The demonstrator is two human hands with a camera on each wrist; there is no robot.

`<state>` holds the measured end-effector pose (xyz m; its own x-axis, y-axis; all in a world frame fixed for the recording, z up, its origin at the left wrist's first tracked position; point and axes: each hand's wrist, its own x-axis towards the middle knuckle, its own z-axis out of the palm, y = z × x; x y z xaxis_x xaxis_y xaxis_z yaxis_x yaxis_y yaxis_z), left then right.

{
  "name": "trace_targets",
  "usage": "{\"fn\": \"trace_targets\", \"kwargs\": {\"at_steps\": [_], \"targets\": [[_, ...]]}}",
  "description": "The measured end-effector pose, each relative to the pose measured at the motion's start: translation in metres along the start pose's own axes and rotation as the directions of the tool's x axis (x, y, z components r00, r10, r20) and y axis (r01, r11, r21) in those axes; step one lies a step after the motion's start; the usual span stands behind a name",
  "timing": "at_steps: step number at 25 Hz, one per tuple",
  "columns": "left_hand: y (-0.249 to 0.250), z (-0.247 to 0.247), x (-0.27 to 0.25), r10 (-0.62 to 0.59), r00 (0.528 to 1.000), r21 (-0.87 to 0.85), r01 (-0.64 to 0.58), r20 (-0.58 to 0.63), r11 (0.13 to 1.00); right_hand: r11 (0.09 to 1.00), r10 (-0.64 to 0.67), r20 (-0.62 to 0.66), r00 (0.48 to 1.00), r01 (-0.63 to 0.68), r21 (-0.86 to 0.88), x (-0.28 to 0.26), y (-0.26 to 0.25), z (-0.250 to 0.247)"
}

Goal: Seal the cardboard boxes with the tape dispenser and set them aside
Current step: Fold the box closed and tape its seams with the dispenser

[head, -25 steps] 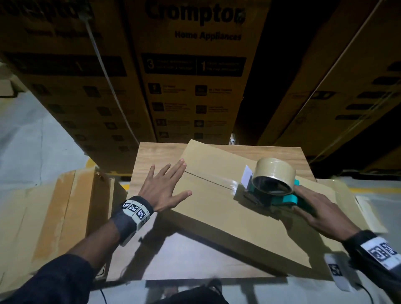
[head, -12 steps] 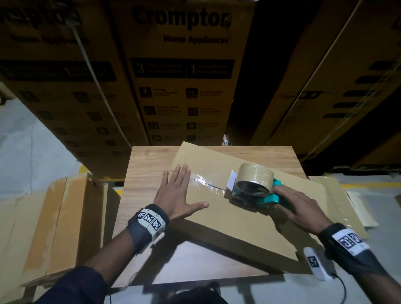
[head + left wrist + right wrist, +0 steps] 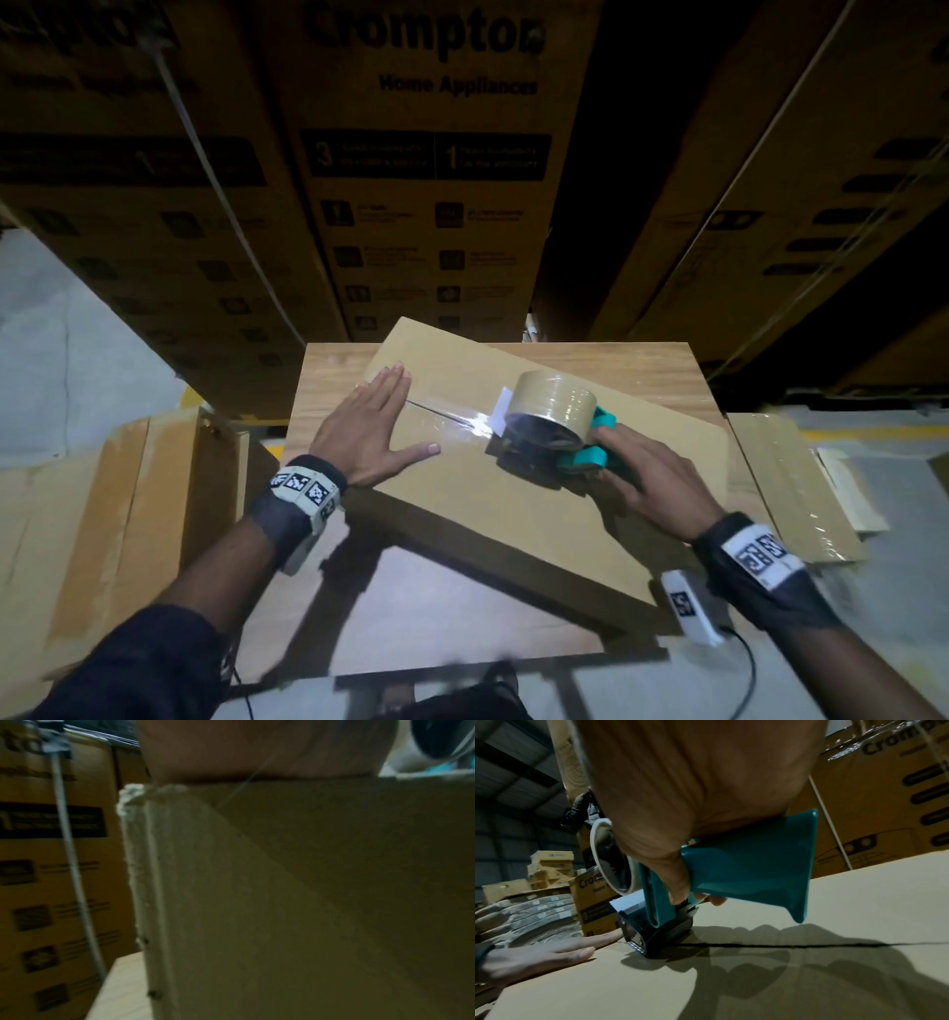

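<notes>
Right now my right hand (image 3: 652, 478) has its grip clamped round the teal tape dispenser (image 3: 549, 431), set on the seam of the cardboard box (image 3: 513, 503) on the table (image 3: 328, 375). My left hand (image 3: 369, 431) lies flat, fingers spread, on the box's left end.

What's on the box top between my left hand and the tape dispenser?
In the head view, a short glossy strip of clear tape lies along the flap seam of the box, between the flat left hand and the tape dispenser; nothing else lies there.
</notes>
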<state>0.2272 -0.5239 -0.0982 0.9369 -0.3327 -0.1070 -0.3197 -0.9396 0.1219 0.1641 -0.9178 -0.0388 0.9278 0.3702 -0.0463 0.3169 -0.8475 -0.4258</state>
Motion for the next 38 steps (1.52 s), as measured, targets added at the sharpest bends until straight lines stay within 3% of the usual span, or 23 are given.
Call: {"fn": "trace_targets", "kwargs": {"at_steps": [7,29,38], "targets": [[-0.042,-0.005,0.009,-0.023,1.0,0.055,0.023,0.001,0.998,0.999,-0.006,0.021,1.0,0.007,-0.051,0.036,-0.018,0.014],[-0.044,0.0,0.009,-0.018,1.0,0.023,0.019,-0.019,1.0,0.988,0.142,0.012,0.99,-0.142,0.056,-0.065,0.06,-0.068],[-0.028,-0.006,0.004,-0.014,0.999,0.056,0.012,0.034,0.998,0.989,0.144,-0.04,0.989,-0.145,-0.006,-0.069,0.063,-0.04]]}}
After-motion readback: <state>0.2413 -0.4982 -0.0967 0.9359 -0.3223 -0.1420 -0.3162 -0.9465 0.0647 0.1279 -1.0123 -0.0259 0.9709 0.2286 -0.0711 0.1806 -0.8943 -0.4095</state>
